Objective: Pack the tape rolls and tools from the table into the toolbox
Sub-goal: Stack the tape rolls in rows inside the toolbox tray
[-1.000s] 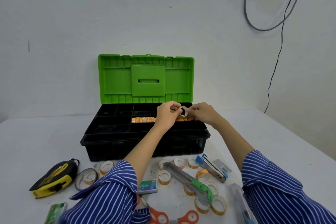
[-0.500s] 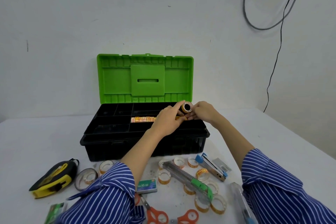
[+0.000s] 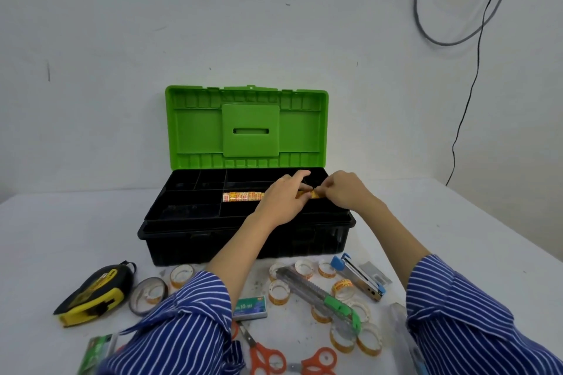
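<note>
The black toolbox (image 3: 243, 240) stands open with its green lid (image 3: 246, 128) upright. A row of small orange-printed tape rolls (image 3: 240, 196) lies in a middle tray compartment. My right hand (image 3: 342, 192) pinches one small tape roll (image 3: 313, 194) at the right end of that row, low in the tray. My left hand (image 3: 281, 199) rests on the row beside it, index finger stretched toward the back. Several more small tape rolls (image 3: 278, 291) lie on the table in front of the box.
On the white table (image 3: 61, 237) lie a green utility knife (image 3: 323, 295), a blue stapler (image 3: 359, 277), a staples box (image 3: 250, 307), orange scissors (image 3: 265, 353), a yellow-black reel tool (image 3: 97, 292), a larger tape roll (image 3: 148, 295) and a green packet (image 3: 97, 353).
The roll held up between both hands has come down to the right end of the row in the tray. My left hand has flattened onto the row.
</note>
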